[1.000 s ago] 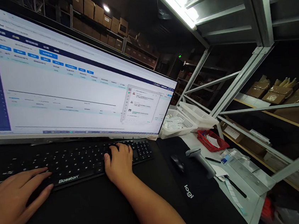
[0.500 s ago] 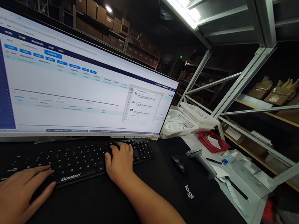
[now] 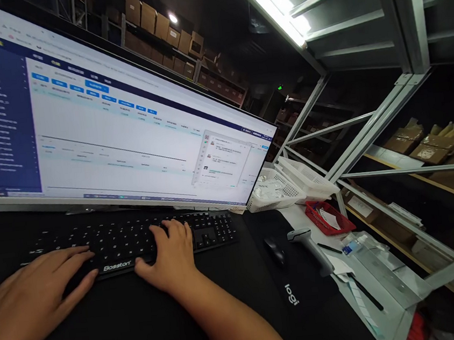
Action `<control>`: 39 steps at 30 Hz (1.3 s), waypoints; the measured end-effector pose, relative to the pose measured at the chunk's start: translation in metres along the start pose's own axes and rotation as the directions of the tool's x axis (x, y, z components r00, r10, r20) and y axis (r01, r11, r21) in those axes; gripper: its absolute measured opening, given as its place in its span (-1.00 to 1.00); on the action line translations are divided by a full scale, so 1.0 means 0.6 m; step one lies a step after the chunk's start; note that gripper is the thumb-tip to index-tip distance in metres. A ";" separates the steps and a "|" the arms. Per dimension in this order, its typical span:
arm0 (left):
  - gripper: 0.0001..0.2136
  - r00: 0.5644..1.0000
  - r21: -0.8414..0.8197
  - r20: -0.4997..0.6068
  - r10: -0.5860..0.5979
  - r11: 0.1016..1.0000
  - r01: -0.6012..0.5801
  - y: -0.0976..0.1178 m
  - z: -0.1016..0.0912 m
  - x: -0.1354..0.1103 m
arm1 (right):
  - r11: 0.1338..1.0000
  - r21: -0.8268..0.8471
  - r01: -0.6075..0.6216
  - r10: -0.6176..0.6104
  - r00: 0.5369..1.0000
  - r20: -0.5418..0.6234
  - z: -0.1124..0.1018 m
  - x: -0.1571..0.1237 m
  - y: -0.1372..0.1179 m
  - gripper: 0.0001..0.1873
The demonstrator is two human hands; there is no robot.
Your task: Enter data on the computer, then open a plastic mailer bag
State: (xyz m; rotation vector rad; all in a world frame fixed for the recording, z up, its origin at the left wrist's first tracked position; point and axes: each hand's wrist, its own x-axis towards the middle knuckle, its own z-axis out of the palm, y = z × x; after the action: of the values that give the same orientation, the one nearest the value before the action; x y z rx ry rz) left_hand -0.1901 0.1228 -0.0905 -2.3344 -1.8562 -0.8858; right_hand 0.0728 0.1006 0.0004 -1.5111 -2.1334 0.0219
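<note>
Warehouse racking fills the back of the room, cardboard boxes (image 3: 163,28) stacked high in the dark, with a bright light strip (image 3: 270,8) running overhead on the right.

Biggest thing up front is the wide monitor (image 3: 117,133), lit with a software page, though the text is too blurred to read. Below it is the black desk (image 3: 138,331). On the desk the black keyboard (image 3: 136,236) lies just near of the screen, its long axis running left to right.

Out to the far right sit two white baskets (image 3: 293,182), one tipped against the other, and a small red tray (image 3: 329,217) just near of them.

Now the hands. The left hand (image 3: 32,288) lies flat and relaxed, palm down, fingertips touching the keyboard's near-left corner and holding nothing. The right hand (image 3: 171,257) is also spread and empty. Its fingers are laid over the keys right of centre and its thumb is down by the near edge. Whether any key is actually pressed, I can't say from this angle.

So the keyboard sits directly under both hands, with the right one further onto it.

On the right is a grey handheld scanner (image 3: 310,245), handle pointing near-right. Between the scanner and the keyboard, a small black mouse (image 3: 275,251) rests on its pad, untouched. It is apart from the right hand and well away from the left.
</note>
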 end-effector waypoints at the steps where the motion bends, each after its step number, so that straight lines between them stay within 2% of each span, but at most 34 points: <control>1: -0.41 1.000 0.014 0.006 0.021 1.000 -0.021 0.001 -0.001 0.000 | 1.000 -0.006 0.001 -0.001 1.000 0.007 0.001 0.000 -0.005 -0.26; 5: -0.39 0.999 0.014 0.012 0.042 0.999 -0.042 0.015 -0.010 0.002 | 0.999 -0.004 0.037 -0.037 0.998 0.046 0.004 -0.001 -0.015 -0.32; 11: -0.39 0.998 -0.035 0.000 0.059 0.998 -0.059 0.035 -0.022 0.004 | 0.987 -0.016 0.161 -0.155 0.971 0.184 -0.001 -0.008 -0.030 -0.49; 18: -0.41 0.995 -0.037 -0.046 0.086 0.995 -0.088 0.037 -0.021 0.002 | 0.965 -0.007 0.263 -0.255 0.941 0.221 -0.001 -0.005 -0.034 -0.57; 28: -0.50 0.996 -0.042 -0.055 0.075 0.996 -0.077 0.059 -0.045 -0.002 | 0.955 0.020 0.295 -0.295 0.946 0.132 0.012 -0.012 -0.021 -0.59; 35: -0.50 0.987 -0.028 -0.159 -0.028 0.999 0.024 0.056 -0.065 -0.007 | 0.957 0.086 0.278 -0.284 0.957 0.064 0.020 -0.013 -0.014 -0.60; 39: -0.58 0.986 -0.031 -0.165 0.009 0.999 -0.014 0.058 -0.069 -0.010 | 0.952 0.094 0.292 -0.296 0.954 0.035 0.026 -0.015 -0.012 -0.60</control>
State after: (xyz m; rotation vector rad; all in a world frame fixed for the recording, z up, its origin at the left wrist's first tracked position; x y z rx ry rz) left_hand -0.1763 0.0928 -0.0476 -2.2108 -1.7753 -1.0784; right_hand 0.0620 0.0943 -0.0144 -1.1410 -2.3440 0.0474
